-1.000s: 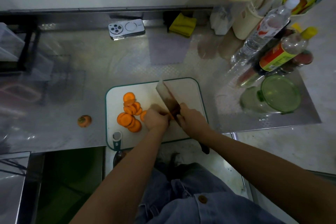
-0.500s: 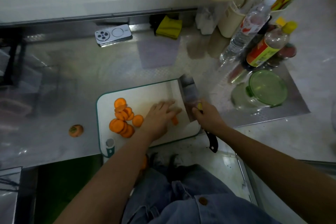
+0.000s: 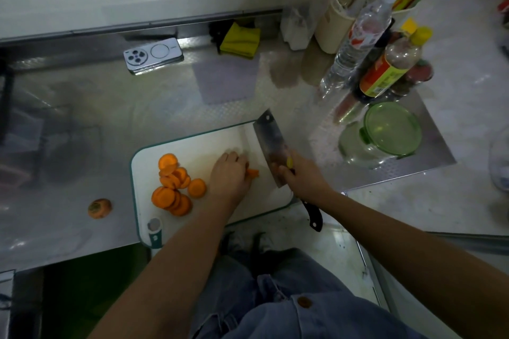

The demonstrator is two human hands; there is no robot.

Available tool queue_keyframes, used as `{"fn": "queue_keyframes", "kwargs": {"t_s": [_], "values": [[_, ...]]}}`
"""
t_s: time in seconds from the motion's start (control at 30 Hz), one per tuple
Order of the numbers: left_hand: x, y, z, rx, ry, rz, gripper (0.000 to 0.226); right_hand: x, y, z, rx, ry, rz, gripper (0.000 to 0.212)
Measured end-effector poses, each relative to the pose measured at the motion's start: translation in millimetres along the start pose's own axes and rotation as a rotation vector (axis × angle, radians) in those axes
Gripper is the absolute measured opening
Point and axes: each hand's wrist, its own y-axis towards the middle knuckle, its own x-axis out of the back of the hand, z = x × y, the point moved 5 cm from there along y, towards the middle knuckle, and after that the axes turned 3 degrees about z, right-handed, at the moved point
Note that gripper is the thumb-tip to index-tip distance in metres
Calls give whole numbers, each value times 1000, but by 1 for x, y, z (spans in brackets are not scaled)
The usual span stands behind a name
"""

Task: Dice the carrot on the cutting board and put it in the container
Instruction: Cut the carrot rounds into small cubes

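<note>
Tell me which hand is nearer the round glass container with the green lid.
Right. The right hand, gripping the steel cleaver, lies left of the green-lidded container; the left hand holds an orange carrot piece farther left, mid-board.

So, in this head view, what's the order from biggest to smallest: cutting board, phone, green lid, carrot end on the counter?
Largest: cutting board.
Next: green lid and phone look alike; the phone lies farther off, so unranked.
Smallest: carrot end.

Dim, greenish light is coming from twelve o'clock, glaring softly off the steel counter (image 3: 82, 124). Shadow is deepening toward seven o'clock. Wide-angle distortion is bending the edges; the left hand (image 3: 228, 176) is blurring slightly.
</note>
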Motion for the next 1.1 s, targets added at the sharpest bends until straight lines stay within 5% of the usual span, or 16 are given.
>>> {"fn": "queue_keyframes", "kwargs": {"t_s": [0.2, 0.5, 1.1], "values": [[-3, -1, 11, 115, 13, -30, 61, -8, -3, -4, -6, -118, 36, 28], [0, -3, 0, -36, -72, -67, 20, -23, -6, 0, 24, -171, 58, 21], [6, -1, 3, 110, -219, -42, 27, -15, -11, 6, 47, -251, 24, 21]]}}
